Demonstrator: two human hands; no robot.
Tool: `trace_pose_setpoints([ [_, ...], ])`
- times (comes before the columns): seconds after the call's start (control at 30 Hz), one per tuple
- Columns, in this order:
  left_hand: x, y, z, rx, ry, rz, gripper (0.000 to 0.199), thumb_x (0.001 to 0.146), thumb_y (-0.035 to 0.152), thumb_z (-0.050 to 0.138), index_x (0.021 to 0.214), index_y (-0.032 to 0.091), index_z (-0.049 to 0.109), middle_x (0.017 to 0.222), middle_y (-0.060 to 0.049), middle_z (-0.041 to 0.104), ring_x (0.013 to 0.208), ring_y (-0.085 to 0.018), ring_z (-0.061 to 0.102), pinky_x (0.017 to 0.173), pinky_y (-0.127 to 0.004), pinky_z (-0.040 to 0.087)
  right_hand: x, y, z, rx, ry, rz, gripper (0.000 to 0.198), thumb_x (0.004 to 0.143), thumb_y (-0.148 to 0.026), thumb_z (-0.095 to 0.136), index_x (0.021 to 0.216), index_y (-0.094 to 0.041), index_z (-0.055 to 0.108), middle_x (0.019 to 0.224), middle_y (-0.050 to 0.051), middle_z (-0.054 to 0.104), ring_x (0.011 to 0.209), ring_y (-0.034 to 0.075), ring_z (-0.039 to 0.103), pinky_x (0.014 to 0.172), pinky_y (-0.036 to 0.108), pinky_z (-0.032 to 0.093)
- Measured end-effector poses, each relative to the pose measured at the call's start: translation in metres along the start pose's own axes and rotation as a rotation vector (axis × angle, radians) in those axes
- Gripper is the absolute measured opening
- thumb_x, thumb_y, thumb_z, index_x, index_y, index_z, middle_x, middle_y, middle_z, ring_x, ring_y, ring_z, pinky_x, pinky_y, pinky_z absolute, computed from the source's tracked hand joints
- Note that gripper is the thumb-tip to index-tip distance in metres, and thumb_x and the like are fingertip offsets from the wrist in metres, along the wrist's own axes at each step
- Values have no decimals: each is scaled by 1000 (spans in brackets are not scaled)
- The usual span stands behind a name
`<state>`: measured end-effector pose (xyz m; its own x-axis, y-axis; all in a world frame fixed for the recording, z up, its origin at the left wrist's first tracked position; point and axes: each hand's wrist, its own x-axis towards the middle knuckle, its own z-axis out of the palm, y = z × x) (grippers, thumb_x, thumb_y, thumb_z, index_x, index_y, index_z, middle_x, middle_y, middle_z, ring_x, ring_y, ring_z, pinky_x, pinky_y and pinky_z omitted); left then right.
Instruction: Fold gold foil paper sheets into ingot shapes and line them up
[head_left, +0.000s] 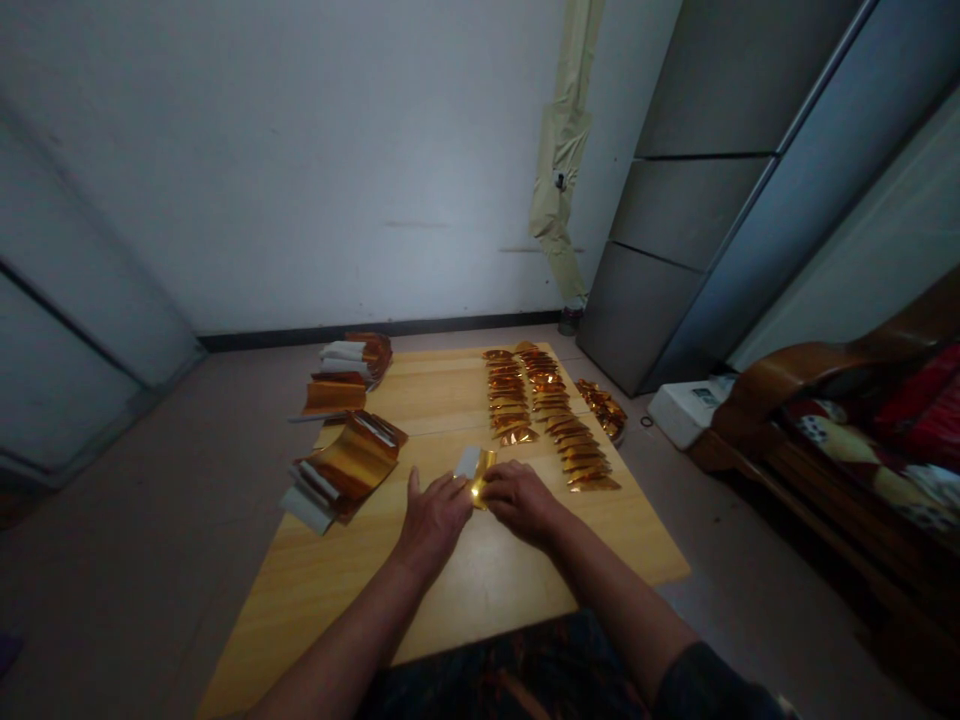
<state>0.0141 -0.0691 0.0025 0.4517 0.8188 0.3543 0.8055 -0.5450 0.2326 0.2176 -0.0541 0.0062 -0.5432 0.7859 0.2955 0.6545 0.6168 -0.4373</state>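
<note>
Left hand [437, 515]: palm down, forearm slanting in from the near side; fingertips on the foil sheet, outermost digit spread away from the rest. Firm grip or mere pressing: cannot tell.

Right hand [521, 500]: forearm slanting in from the right; fingers bent and closed on the gold part of the same sheet, opposite the left fingertips.

Foil sheet [487, 463], one, gold and pale grey: between the hands, near mid-table.

Wooden table [510, 570], one: surface visible from hands to near edge, and in a lane running to the far edge.

Stacks of foil sheets, two, near [352, 460] and far [337, 397]: both overhanging the left edge.

Folded foil pieces in overlapping rows, inner [508, 400] and outer [574, 450]: beyond the right hand, outer row nearer the right edge.

Heap of folded foil [602, 405], one: beyond the right edge.
</note>
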Motion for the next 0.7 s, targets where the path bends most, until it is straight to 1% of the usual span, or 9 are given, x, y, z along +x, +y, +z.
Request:
trace_pose_setpoints([
  [0.07,0,1,-1,0,-6,-18,14,92,23,53,98,28,65,114,-2,71,115,-25,60,110,-70,5,0,-2,-1,10,5,-3,17,89,-24,60,101,-28,72,110,2,65,99,18,55,86,32,37],
  [0.17,-1,2,-2,-22,-27,-37,19,94,25,48,104,29,63,116,-2,70,116,-25,60,110,-70,6,-1,-3,0,23,25,-11,18,90,-25,60,103,-30,71,113,2,64,102,19,55,86,31,37],
  [0.27,-2,0,-1,-39,-16,-53,22,96,27,45,110,30,62,117,-2,70,117,-24,59,111,-69,5,0,-1,3,21,51,-22,17,91,-30,59,104,-32,71,115,1,63,104,19,54,86,31,37],
  [0.37,-4,-3,1,-46,-8,-62,24,96,29,44,111,32,62,118,-2,70,117,-23,59,112,-68,5,2,1,6,-3,60,-33,16,91,-33,61,103,-32,71,112,2,63,101,19,55,84,31,36],
  [0.5,-6,-8,4,-36,-23,-34,25,96,29,45,111,33,63,119,-1,69,119,-24,58,112,-69,5,5,2,7,-59,64,-55,12,89,-33,64,96,-29,73,108,3,64,95,19,55,80,30,36],
  [0.57,-7,-9,4,-30,-16,-25,26,95,27,46,115,33,62,120,-2,69,119,-24,58,112,-68,6,5,2,7,-77,62,-67,12,90,-32,62,93,-27,73,103,3,66,92,18,55,78,29,35],
  [0.63,-8,-10,4,-35,-9,-16,28,94,26,46,118,32,60,122,-4,68,120,-25,57,112,-68,6,5,2,7,-82,56,-74,14,91,-32,60,92,-27,73,100,3,67,90,17,54,78,29,34],
  [0.7,-9,-10,3,-41,-23,10,27,94,25,45,115,30,61,124,-6,67,122,-25,56,112,-68,6,5,2,6,-76,41,-70,14,92,-32,59,95,-27,73,99,3,68,90,17,54,78,30,34],
])
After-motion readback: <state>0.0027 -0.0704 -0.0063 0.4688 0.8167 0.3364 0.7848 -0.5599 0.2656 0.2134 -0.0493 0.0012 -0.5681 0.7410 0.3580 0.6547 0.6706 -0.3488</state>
